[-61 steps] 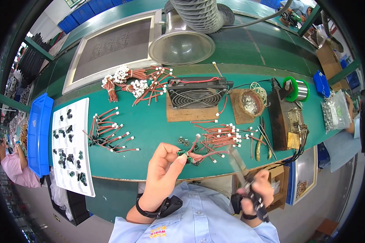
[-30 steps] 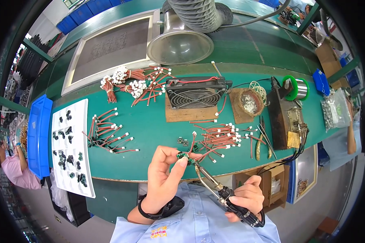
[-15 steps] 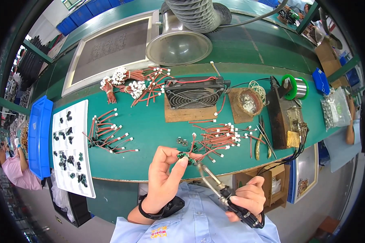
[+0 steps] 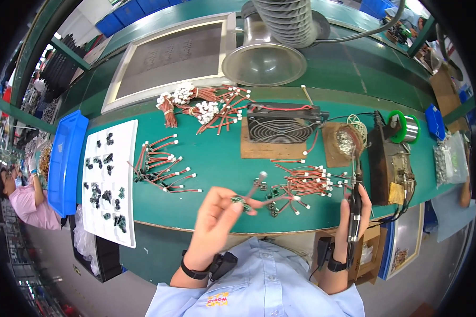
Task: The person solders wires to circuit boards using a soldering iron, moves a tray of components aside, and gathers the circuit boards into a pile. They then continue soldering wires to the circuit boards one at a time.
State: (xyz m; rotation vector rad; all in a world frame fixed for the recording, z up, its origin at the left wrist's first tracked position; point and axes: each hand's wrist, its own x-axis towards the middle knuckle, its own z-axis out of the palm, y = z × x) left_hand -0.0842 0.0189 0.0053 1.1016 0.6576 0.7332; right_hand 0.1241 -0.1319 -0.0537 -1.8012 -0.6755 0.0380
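Observation:
My left hand (image 4: 215,215) pinches a small green circuit board (image 4: 240,202) with red-and-black wires between thumb and fingertips, just above the table's front edge. The board is slightly blurred. My right hand (image 4: 363,207) is wrapped round a soldering iron (image 4: 354,215), which points away from me. Its tip end reaches beside the round pot of solder scraps (image 4: 346,140); whether they touch I cannot tell. Between my hands lies a pile of red-and-black wires with white connectors (image 4: 309,179). A few small boards (image 4: 259,184) sit beyond my left hand.
A black fan (image 4: 283,127) stands on a wooden board. At right are a solder spool (image 4: 404,127) and a dark metal box (image 4: 384,164). On the left, a white tray (image 4: 126,158) of small black parts lies beside wired boards (image 4: 166,169) and a blue bin (image 4: 69,164).
My right hand has swung the soldering iron from the board up and right toward the pot. My left hand keeps the board. The whole view has shifted, moving the table rightward in the picture.

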